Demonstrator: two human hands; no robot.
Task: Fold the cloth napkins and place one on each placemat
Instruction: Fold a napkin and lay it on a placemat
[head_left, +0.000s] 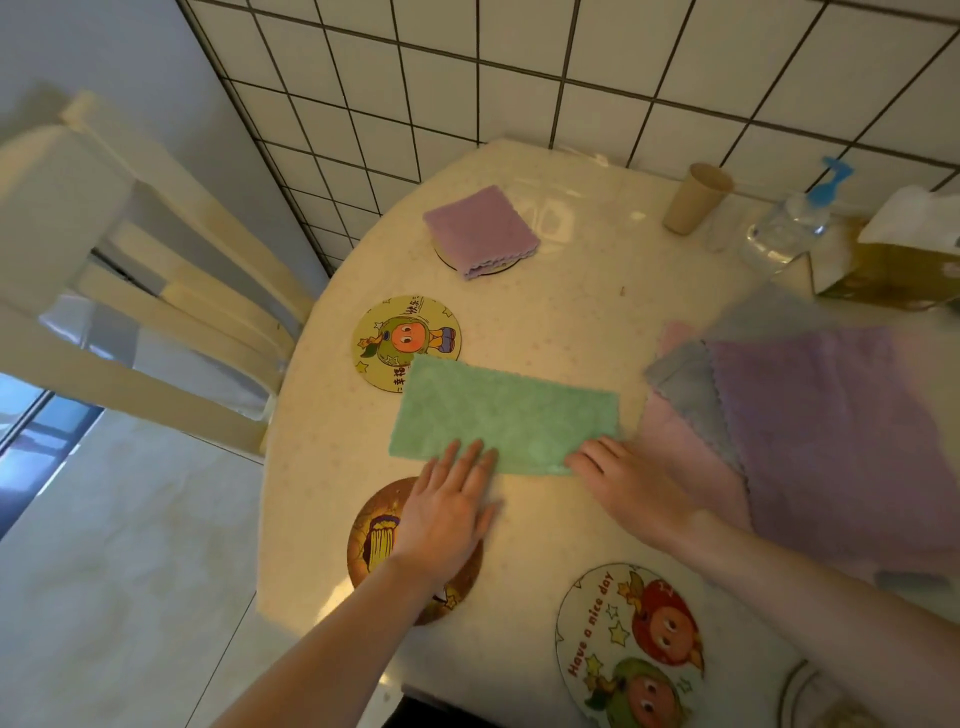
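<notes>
A green napkin (504, 413) lies folded into a long rectangle on the table, its far left corner overlapping a round yellow cartoon placemat (400, 325). My left hand (447, 512) rests flat with fingertips on the napkin's near left edge, above a brown placemat (371, 540). My right hand (631, 486) presses fingers on the napkin's near right corner. A folded purple napkin (480, 231) sits on a far placemat (501, 267). A white "Have a nice day" placemat (628, 642) lies near me. Unfolded purple, pink and grey napkins (810, 410) are piled at right.
A paper cup (696, 197), a clear bottle with a blue cap (792, 228) and a tissue box (904, 249) stand at the back right by the tiled wall. A cream chair (156, 291) stands left of the table (571, 312).
</notes>
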